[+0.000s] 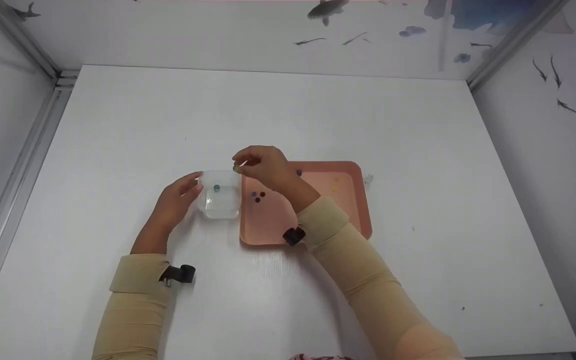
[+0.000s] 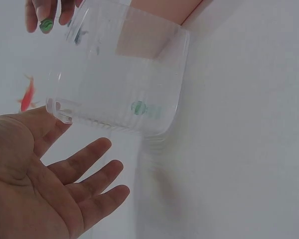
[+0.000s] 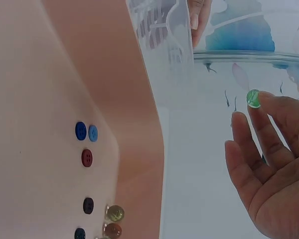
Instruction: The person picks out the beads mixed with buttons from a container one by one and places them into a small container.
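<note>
A clear plastic container [image 1: 222, 200] stands on the table with a green marble [image 2: 138, 107] inside. My left hand [image 1: 175, 202] is at its left side, thumb and index finger holding the rim while the other fingers [image 2: 92, 154] extend loosely apart below. Above the container's far right corner, my right hand [image 1: 265, 167] pinches another green marble [image 3: 253, 98] between thumb and index finger. To the right is a pink tray [image 1: 358, 200], partly hidden by my right forearm. Blue, dark red and dark buttons [image 3: 87, 158] lie in it, with several marbles [image 3: 115, 213] by its wall.
The container stands close against the tray's left edge. Small yellow pieces [image 1: 335, 189] lie in the tray's right part. White panels with painted fish [image 1: 325, 9] border the white table [image 1: 418, 280] at the back and sides.
</note>
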Motion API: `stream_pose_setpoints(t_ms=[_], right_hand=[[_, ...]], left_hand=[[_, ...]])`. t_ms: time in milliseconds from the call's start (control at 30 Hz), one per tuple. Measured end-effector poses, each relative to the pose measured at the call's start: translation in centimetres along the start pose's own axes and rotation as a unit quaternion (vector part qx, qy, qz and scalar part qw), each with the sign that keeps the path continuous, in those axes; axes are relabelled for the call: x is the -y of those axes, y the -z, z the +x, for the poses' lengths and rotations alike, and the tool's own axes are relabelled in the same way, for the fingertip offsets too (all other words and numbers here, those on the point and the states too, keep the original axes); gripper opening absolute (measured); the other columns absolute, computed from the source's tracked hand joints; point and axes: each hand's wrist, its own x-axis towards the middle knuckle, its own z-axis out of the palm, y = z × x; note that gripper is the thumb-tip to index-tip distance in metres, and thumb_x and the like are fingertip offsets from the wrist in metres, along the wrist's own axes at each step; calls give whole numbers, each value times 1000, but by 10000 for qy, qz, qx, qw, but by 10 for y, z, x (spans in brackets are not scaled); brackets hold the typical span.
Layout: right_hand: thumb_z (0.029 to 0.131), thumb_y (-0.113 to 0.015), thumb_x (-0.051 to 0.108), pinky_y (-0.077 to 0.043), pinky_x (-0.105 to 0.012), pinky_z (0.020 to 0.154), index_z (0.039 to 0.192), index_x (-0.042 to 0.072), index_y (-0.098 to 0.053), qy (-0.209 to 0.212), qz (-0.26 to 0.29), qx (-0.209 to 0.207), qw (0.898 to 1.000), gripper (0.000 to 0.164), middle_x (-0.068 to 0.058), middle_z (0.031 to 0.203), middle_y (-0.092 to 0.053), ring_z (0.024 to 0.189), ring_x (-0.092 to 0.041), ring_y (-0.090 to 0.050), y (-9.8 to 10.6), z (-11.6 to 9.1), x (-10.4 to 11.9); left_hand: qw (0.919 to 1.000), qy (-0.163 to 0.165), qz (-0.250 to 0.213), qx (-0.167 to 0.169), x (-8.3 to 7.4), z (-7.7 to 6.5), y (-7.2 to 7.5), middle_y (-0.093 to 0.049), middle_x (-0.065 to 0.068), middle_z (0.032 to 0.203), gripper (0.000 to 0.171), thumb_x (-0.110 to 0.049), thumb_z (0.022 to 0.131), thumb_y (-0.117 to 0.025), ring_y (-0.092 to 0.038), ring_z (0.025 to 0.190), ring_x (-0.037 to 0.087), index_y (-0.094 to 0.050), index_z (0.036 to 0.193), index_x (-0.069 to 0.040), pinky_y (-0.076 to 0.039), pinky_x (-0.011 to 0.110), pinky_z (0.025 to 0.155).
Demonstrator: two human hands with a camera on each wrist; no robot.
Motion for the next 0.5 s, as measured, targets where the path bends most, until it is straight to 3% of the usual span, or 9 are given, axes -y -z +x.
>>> stream_pose_setpoints(t_ms=[267, 500], right_hand=[[92, -67, 14, -55, -27, 75, 114, 14, -69, 198, -406, 415, 9981, 22, -1, 106, -69, 98, -12, -64, -7, 0, 3], [93, -66, 17, -53, -24, 79, 117, 16, -69, 470, -1205, 728, 9889, 24, 2, 110, -68, 100, -11, -62, -12, 2, 5]], left_hand=[[10000, -14, -74, -3, 1, 0, 0, -35, 16, 153, 50, -34, 103, -45, -26, 143, 37, -35, 150, -19, -26, 55, 113], [10000, -2, -66, -26, 0, -1, 0, -36, 16, 153, 50, -33, 103, -45, -26, 143, 37, -36, 150, -19, -26, 55, 113]])
